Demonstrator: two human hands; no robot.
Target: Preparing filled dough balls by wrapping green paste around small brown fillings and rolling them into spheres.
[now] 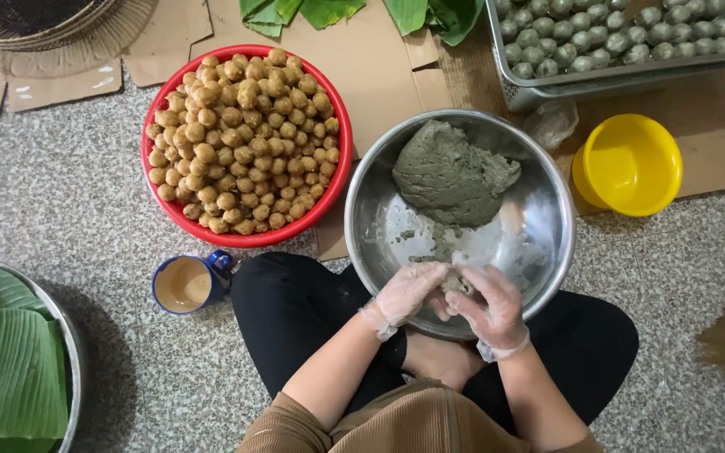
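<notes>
Both my hands wear thin clear plastic gloves and meet over the near rim of a steel bowl [547, 218]. My left hand [404, 294] and my right hand [492, 309] together pinch a small grey-green dough piece [456, 283]. A large lump of the same grey-green dough [451, 172] lies at the far side of the bowl. To the left, a red basin [151, 126] is heaped with several brown filling balls [241, 138].
A blue mug [185, 283] with a pale liquid stands by my left knee. A yellow bowl [627, 164] sits to the right. A metal tray [631, 71] of grey-green balls is at the back right. Banana leaves [6, 369] lie in a basin at the left.
</notes>
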